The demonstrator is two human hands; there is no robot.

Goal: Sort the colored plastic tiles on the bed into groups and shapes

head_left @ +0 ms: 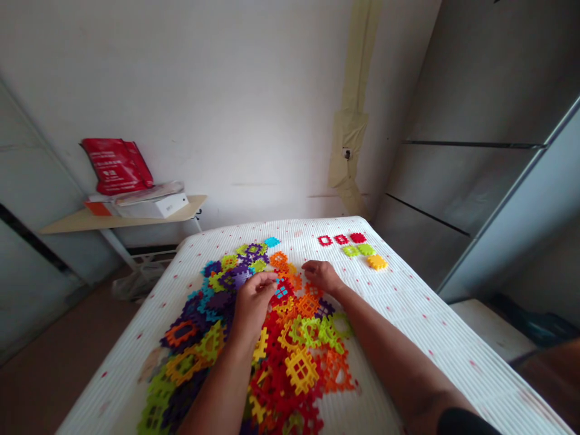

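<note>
Both bare hands are over a pile of colourful plastic interlocking tiles with notched edges and cut-out windows. My left hand (254,296) is above the middle of the pile, thumb and fingers pinched together beside a red tile (286,284); whatever is between the fingertips is too small to make out. At the pile's right edge is my right hand (322,275), its fingers curled inward close to orange tiles (308,304); anything in them is hidden. Nearer to me lie a yellow window tile (301,370) and green tiles (312,330). Purple tiles (222,300) are left of my left hand.
At the table's far right, red tiles (341,239), green tiles (357,249) and a yellow tile (377,262) lie apart. The table has a white ribbed cover (421,320). A side shelf (67,223) holds a red bag (115,166) and white box (154,206). A grey cabinet (462,163) stands right.
</note>
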